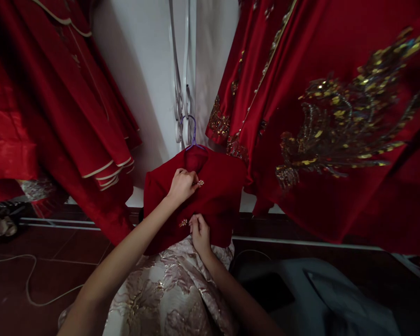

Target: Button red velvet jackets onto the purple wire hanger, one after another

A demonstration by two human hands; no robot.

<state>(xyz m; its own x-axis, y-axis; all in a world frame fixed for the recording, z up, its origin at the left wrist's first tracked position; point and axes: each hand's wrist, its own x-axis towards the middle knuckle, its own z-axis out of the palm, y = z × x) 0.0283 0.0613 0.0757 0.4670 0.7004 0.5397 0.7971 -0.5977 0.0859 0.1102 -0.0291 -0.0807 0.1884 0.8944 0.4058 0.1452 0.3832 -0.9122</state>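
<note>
A short red jacket point(219, 182) hangs in front of me on a purple hanger point(195, 135). Over its upper front, my left hand point(184, 185) is closed in a pinch on the cloth, right beside a sparkling flower-shaped button point(200, 183). Lower down, my right hand point(200, 229) pinches the jacket's front edge, close to a second jewelled button point(184, 223). The fingertips of both hands are partly hidden. Beneath the jacket spreads a pale brocade garment point(161, 294) with gold-edged flowers, passing under my forearms.
Red garments point(73, 93) hang at the left. To the right hangs a red dress point(336, 200) with a gold sequin bird. A white metal rack point(187, 60) stands against the wall. A grey object point(301, 289) sits low right; a pale cable point(30, 280) lies on the floor.
</note>
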